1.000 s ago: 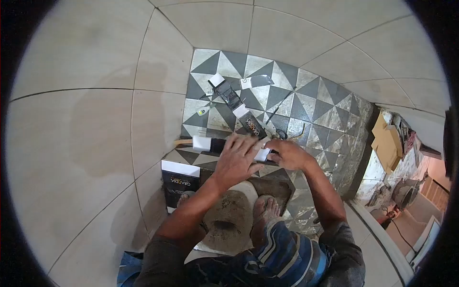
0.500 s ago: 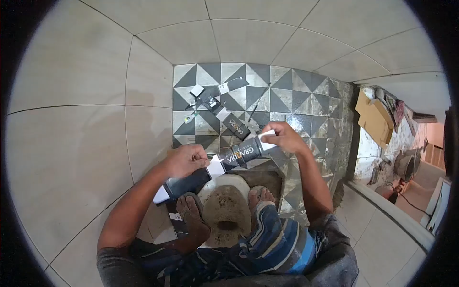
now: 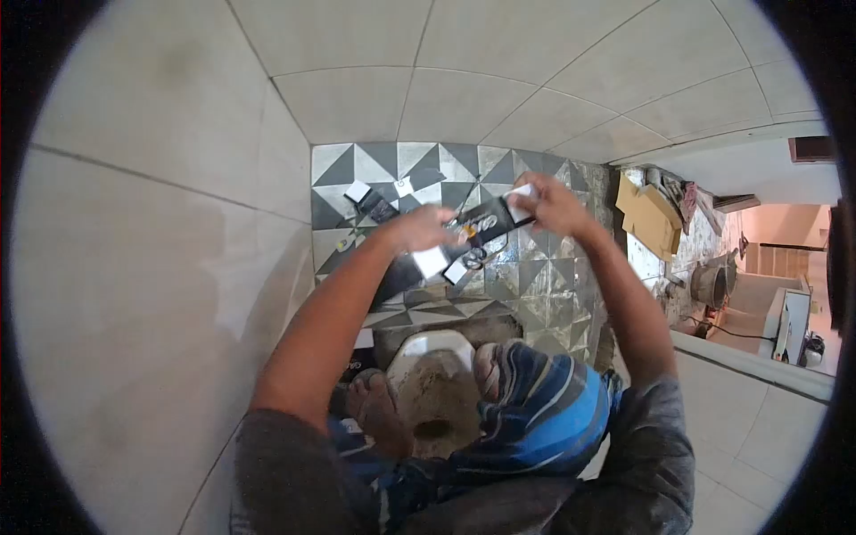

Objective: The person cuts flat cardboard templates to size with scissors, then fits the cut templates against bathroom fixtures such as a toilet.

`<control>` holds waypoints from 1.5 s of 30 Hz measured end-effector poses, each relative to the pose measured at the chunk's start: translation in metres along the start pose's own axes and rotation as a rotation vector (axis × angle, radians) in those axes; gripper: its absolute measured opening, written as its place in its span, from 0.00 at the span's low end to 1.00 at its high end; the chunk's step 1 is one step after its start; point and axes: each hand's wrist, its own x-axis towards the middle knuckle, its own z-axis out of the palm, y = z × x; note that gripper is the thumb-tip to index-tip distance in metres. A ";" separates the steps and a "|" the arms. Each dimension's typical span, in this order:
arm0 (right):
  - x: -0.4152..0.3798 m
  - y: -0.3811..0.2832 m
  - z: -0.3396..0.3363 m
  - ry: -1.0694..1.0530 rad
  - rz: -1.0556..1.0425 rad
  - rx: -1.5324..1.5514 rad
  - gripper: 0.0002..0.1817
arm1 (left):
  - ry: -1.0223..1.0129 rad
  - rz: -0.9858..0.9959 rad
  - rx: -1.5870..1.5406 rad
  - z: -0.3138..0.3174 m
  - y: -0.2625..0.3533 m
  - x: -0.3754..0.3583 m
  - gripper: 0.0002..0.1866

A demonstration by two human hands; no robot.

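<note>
A long black-and-white cardboard box [image 3: 486, 223] with gold-and-white lettering is held up over the tiled floor. My right hand [image 3: 555, 209] is closed around its white end flap. My left hand [image 3: 419, 229] lies over the box's middle, and motion blur smears its fingers. Past that hand, the box's other dark part [image 3: 401, 282] slants down to the left. Just below the box are a dark looped piece [image 3: 478, 259] and a small white-ended piece [image 3: 456, 272]. Another black box [image 3: 373, 207] with a white end is on the floor at the far left.
A dirty squat toilet [image 3: 434, 366] lies between my feet, with a dark lettered box [image 3: 360, 361] by my left foot. Brown cardboard [image 3: 651, 218] leans at the right, near a bucket [image 3: 709, 285]. Pale tiled walls [image 3: 152, 267] enclose the left and far sides.
Both hands have moved forward and to the right with the box, away from the toilet. My left hand has come closer to my right hand. The whole view has shifted.
</note>
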 end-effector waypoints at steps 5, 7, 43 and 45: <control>0.033 0.004 -0.019 0.106 -0.315 -0.427 0.12 | 0.018 0.038 -0.040 -0.015 0.015 -0.012 0.26; 0.046 -0.003 0.003 0.099 -0.382 -0.519 0.13 | -0.007 -0.004 -0.087 -0.016 -0.013 -0.003 0.24; 0.055 0.087 0.198 -0.441 -0.224 0.259 0.08 | 0.861 -0.485 0.067 0.206 -0.161 -0.242 0.21; 0.063 0.100 0.191 -0.378 -0.237 0.313 0.08 | 0.866 -0.463 0.087 0.209 -0.170 -0.244 0.21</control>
